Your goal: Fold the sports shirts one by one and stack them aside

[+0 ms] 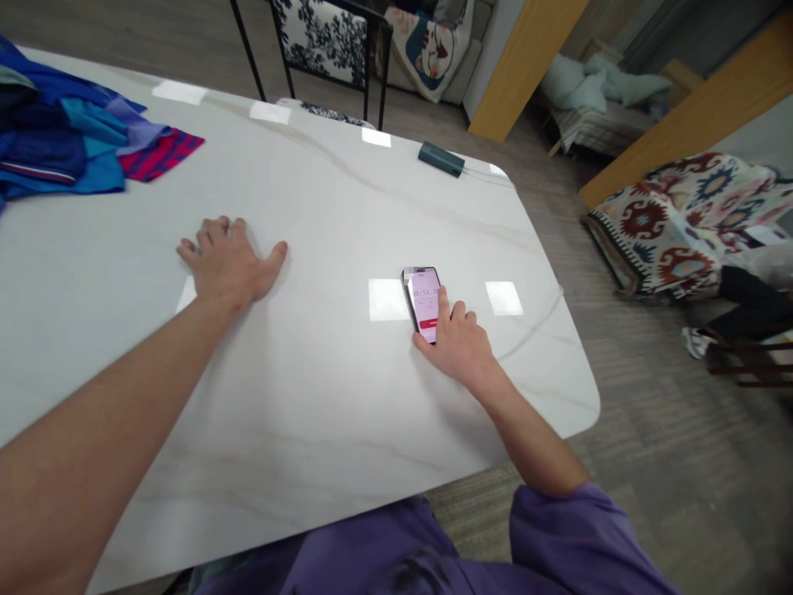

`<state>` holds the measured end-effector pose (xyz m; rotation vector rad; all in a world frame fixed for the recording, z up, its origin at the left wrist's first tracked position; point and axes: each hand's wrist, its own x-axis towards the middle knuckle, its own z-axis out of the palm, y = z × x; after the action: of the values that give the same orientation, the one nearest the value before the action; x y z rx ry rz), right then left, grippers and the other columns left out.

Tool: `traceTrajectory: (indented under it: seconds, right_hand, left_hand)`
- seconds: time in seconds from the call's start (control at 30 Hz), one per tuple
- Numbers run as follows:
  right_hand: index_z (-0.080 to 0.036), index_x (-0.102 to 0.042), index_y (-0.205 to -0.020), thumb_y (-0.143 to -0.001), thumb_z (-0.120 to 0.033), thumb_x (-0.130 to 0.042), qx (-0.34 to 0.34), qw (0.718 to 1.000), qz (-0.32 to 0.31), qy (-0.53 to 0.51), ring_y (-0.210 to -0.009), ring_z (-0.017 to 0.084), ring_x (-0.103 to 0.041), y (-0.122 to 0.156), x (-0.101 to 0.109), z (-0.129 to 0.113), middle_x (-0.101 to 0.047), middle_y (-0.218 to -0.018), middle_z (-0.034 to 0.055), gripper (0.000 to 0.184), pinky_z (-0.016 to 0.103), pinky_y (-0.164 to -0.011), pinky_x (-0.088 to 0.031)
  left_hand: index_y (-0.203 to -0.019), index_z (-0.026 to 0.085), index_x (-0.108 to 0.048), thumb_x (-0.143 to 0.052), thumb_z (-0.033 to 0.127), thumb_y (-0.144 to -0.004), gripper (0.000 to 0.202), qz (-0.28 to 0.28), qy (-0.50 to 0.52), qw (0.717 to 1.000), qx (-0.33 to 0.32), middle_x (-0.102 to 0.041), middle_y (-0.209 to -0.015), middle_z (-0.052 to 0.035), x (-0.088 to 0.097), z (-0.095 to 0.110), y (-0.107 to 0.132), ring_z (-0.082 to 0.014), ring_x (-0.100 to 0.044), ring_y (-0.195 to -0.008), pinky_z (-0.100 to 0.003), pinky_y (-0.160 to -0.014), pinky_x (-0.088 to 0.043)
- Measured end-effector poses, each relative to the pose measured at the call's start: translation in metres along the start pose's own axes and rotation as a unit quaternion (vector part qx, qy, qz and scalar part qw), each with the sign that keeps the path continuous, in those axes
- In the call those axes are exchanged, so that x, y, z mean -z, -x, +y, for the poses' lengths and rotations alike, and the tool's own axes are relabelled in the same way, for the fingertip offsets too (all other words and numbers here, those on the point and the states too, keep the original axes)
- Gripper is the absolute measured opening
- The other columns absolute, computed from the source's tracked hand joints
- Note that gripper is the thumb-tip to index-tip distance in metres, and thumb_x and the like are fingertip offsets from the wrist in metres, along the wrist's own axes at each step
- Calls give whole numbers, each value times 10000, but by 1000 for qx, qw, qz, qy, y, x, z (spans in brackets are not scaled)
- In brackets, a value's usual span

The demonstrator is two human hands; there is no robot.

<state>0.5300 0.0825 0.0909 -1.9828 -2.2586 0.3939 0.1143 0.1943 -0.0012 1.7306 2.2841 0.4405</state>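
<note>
A smartphone [424, 302] lies face up on the white marbled table [322, 397], its lit screen showing timer digits and a red button. Over its right edge rests my right hand [458, 335], index finger stretched along the side of the screen and thumb at the lower left corner; the phone is not lifted. My left hand [226, 260] lies on the tabletop with fingers spread and nothing in it. Beyond that hand, at the far left, is a pile of folded clothes [68, 136] in blues with a red patterned piece.
A dark green cylinder [441, 159] with a thin cord sits near the table's far right corner. Behind the table stands a patterned chair [325, 45]. To the right are a sofa with a patterned cover [669, 223] and part of a person's leg [749, 302].
</note>
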Motion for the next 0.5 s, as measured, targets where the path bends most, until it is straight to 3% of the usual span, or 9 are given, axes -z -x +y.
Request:
traceTrajectory:
  seconds: [0.13,0.2,0.4,0.5]
  right_hand:
    - [-155,-94,-1879,-1005,-689,-681,-110,977,-134,128,-1252,426,-598,-37,33,3,-565,-1482,258,1180,526,-1012,-581]
    - [-109,-71,-1873,-1009,-653,-670,-133,969,-154,140,-1347,458,-578,-64,47,17,-507,-1595,290,1184,552,-1115,-541]
    - [-65,-153,-1848,-988,-633,-674,-208,970,-82,99,-1546,538,-459,-152,54,85,-415,-1705,334,1154,604,-1259,-449]
    - [-56,-173,-1847,-966,-620,-688,-227,968,-52,92,-1590,545,-443,-183,57,113,-386,-1739,353,1165,604,-1292,-425]
  left_hand:
    - [-1710,27,-402,-443,763,-1131,937,18,-38,999,4,-365,-1849,-271,-3,2,0,-419,-316,-1673,-792,-1350,-185]
    - [-1710,27,-395,-471,735,-1147,907,16,-59,998,9,-375,-1849,-254,-5,2,0,-394,-329,-1666,-774,-1355,-210]
    - [-1708,76,-444,-490,753,-1128,893,24,-83,996,11,-427,-1834,-233,-14,-4,-9,-399,-366,-1660,-746,-1354,-275]
    - [-1723,104,-455,-494,742,-1111,885,34,-65,997,24,-413,-1846,-237,-13,-3,-8,-427,-349,-1690,-751,-1376,-236]
